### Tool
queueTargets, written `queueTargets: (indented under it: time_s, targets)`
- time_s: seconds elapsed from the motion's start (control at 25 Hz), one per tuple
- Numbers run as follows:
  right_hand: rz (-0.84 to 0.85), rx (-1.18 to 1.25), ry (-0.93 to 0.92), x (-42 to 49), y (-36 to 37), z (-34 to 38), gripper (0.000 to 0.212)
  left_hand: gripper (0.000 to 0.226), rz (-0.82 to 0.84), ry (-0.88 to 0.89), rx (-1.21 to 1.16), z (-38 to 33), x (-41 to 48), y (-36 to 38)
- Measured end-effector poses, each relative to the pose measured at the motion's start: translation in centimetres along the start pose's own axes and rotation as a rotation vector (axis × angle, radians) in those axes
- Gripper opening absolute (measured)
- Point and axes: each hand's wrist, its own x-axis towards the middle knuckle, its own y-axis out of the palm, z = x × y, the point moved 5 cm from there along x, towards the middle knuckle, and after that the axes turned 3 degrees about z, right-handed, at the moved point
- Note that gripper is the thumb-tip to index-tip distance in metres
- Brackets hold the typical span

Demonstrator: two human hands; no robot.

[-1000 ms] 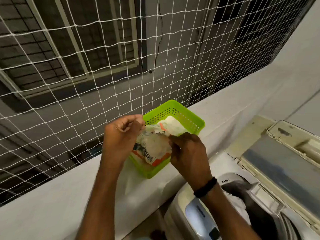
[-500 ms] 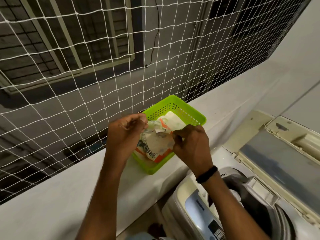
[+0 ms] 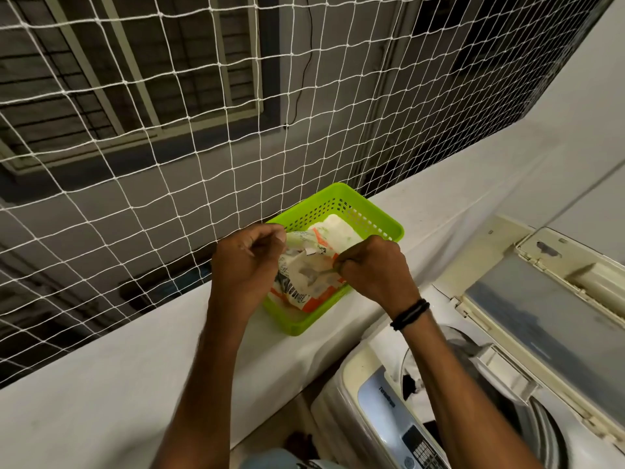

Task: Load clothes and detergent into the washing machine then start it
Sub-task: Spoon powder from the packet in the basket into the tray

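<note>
We hold the detergent packet [image 3: 306, 279] between our two hands. It lies in the green basket [image 3: 295, 325] on the white surface [image 3: 101, 401], with its long axis running from near left to far right. Our left hand [image 3: 247, 265] pinches the far-left top edge with curled fingers. Our right hand [image 3: 372, 270] pinches the opposite lip, wrist bent down. The washing machine [image 3: 382, 401] stands near and to the right, lid raised and drum open beneath our right forearm, so we judge the right hand nearer for carrying detergent across.

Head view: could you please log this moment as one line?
left hand: pinches packet top | right hand: pinches packet | packet: in basket | washer: lid open
</note>
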Motion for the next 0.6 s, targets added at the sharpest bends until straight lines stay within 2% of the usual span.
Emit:
queueTargets:
  time_s: [0.12, 0.24, 0.32, 0.48, 0.6]
  targets:
    - [0.094, 0.003, 0.093, 0.6, 0.9, 0.2, 0.025, 0.025, 0.006, -0.018, -0.011, 0.0, -0.1, 0.1]
    - [0.194, 0.02, 0.108, 0.7, 1.5, 0.5, 0.037, 0.024, 0.001, -0.019, 0.001, 0.1, -0.1, 0.1]
    - [0.221, 0.084, 0.136, 0.5, 1.2, 0.3, 0.037, 0.022, -0.004, -0.012, 0.005, 0.1, -0.1, 0.0]
    - [0.182, 0.222, 0.15, -0.8, 0.0, -0.3, 0.022, 0.024, -0.023, -0.012, -0.008, 0.2, -0.1, -0.1]
    - [0.084, 0.292, 0.169, -1.9, -0.7, -0.6, 0.02, 0.021, -0.026, -0.027, -0.03, 0.4, -0.2, -0.1]
